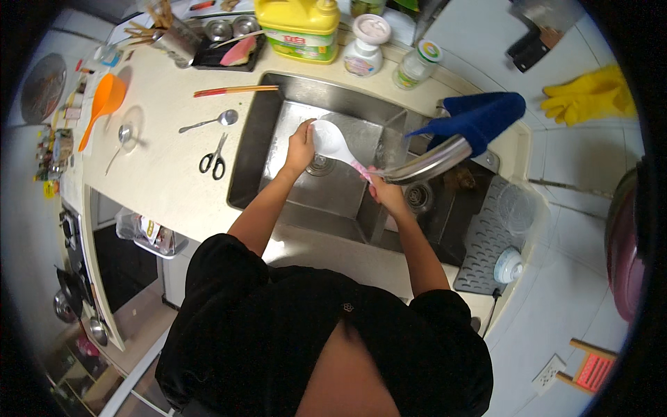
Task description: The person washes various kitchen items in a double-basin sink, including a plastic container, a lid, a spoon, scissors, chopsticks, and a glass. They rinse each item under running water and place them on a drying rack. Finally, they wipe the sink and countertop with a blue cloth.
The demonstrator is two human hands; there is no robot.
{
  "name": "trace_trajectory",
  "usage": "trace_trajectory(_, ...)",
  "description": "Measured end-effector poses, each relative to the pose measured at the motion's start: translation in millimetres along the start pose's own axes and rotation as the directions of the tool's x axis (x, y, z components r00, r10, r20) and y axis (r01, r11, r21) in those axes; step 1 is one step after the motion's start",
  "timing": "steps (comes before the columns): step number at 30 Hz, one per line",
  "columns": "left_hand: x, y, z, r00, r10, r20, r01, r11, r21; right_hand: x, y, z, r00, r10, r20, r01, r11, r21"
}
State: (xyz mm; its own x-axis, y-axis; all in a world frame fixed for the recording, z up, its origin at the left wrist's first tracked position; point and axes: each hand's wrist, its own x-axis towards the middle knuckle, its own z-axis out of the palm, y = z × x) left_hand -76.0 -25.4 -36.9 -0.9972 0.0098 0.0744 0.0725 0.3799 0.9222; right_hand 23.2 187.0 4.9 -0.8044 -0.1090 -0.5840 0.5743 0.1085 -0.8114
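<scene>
Over the left basin of the steel sink [257,149] I hold a white ladle [329,141] with a pink patterned handle. My left hand [300,148] is closed on the left edge of its bowl, the fingertips partly hidden. The fingers of my right hand [385,191] wrap round the handle's lower end, just below the tip of the metal faucet [431,161]. A blue cloth [486,115] hangs over the faucet. Whether water is running is hard to tell.
On the left counter lie scissors [214,163], a metal spoon [212,121], chopsticks [236,90] and an orange ladle [104,103]. A yellow jug [299,31] and a pump bottle [365,48] stand behind the sink. At right, a grey mat [479,240] holds a small bowl [508,265].
</scene>
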Motion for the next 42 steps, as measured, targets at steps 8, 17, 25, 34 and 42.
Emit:
trace_trajectory(8, -7, 6, -149, 0.941, 0.281, -0.19, -0.08, 0.729, 0.68, 45, 15, 14, 0.953, -0.303, -0.019, 0.294, 0.935, -0.197)
trace_trajectory(17, -17, -52, -213, 0.968, -0.184, -0.169, 0.25, 0.744, 0.619, -76, -28, 39, 0.937, -0.351, 0.007, 0.214, 0.556, -0.803)
trace_trajectory(25, -21, 2, -141, 0.987, -0.089, 0.132, 0.076, 0.992, 0.099, -175, 3, -4, 0.862, -0.363, -0.352, 0.081, 0.787, -0.612)
trace_trajectory(34, -54, 50, 13, 0.496, -0.489, 0.717, 0.811, 0.555, -0.183, -250, 120, -102, 0.05, -0.456, -0.889, -0.392, 0.809, -0.438)
trace_trajectory(42, -66, 49, 49, 0.347, -0.396, 0.85, 0.871, 0.473, -0.135, -254, 171, -152, -0.072, -0.385, -0.92, -0.484, 0.82, -0.305)
